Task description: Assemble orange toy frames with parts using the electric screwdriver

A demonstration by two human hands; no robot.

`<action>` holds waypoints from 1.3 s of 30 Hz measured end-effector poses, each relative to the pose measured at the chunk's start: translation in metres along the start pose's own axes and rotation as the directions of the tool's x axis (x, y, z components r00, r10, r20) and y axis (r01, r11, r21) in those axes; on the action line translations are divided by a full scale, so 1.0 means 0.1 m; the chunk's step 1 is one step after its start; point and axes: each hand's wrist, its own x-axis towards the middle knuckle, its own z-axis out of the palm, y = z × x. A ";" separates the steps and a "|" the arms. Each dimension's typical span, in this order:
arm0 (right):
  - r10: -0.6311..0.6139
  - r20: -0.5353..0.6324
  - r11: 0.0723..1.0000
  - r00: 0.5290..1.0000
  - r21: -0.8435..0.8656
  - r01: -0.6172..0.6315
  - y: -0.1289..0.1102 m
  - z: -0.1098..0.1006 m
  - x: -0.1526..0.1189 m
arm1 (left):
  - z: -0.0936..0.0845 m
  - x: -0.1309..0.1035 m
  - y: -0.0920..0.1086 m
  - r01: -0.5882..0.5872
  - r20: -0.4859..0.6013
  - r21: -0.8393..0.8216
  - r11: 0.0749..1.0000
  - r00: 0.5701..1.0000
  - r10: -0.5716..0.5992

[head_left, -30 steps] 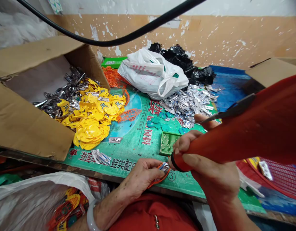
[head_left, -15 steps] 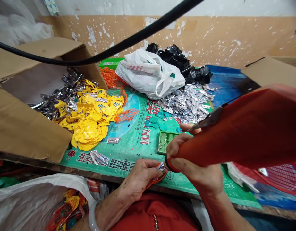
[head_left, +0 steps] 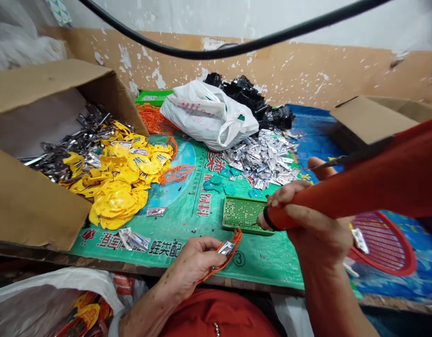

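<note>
Head view: left hand (head_left: 198,260) pinches an orange piece (head_left: 234,248) (silvery part (head_left: 226,247) inside).

In front of me I see 1 white plastic bag (head_left: 201,114), with the heap of black parts (head_left: 279,117) just behind it, near the wall (head_left: 342,70), which has the paint peeling. Across the top of my view there hangs 1 black cable (head_left: 201,55). To my right, 1 open cardboard box (head_left: 373,119) stands on the blue sheet (head_left: 307,121), and nearer to me lies 1 red basket (head_left: 412,262).
</note>
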 end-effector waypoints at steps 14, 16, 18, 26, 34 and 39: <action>0.019 -0.193 0.968 0.981 -0.241 -0.066 0.55 -0.29 0.24 | -0.10 -0.02 0.00 0.019 0.011 0.087 0.996 1.000 -0.020; 0.026 -0.188 0.971 0.982 -0.230 -0.069 0.57 -0.28 0.23 | -0.10 0.00 -0.01 0.006 0.020 0.090 0.996 1.000 -0.008; 0.025 -0.188 0.973 0.982 -0.220 -0.067 0.57 -0.28 0.23 | -0.11 0.02 -0.02 -0.008 0.028 0.091 0.996 1.000 0.005; 0.037 -0.184 0.978 0.982 -0.197 -0.074 0.59 -0.27 0.23 | -0.14 0.05 -0.07 -0.040 0.071 0.105 0.994 0.997 0.033; 0.024 -0.192 0.967 0.981 -0.244 -0.071 0.58 -0.26 0.21 | -0.17 0.08 -0.07 -0.037 0.142 0.101 0.994 0.990 0.023; 0.012 -0.217 0.954 0.976 -0.291 -0.076 0.56 -0.23 0.22 | -0.16 0.07 -0.07 -0.048 0.173 0.078 0.996 0.984 0.034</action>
